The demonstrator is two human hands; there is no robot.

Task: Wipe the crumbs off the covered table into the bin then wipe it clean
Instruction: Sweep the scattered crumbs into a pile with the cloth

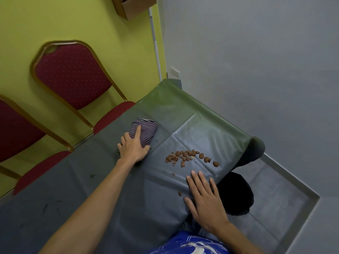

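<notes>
Near the centre of the frame the left hand (pixel 133 146) lies spread and flat on a folded striped cloth (pixel 144 132), pressing it to the covered table (pixel 91 173) without gripping it, while the right hand (pixel 205 197) rests open, fingers splayed, at the table's lower-right edge. The crumbs (pixel 189 157) sit in a loose cluster right of centre, between the two hands, with a few strays nearer the right hand, and the dark bin (pixel 236 195) stands below that edge. A fast or badly aimed sweep would probably scatter crumbs past the bin onto the floor, and the loose cover could bunch under the cloth and trap some.
</notes>
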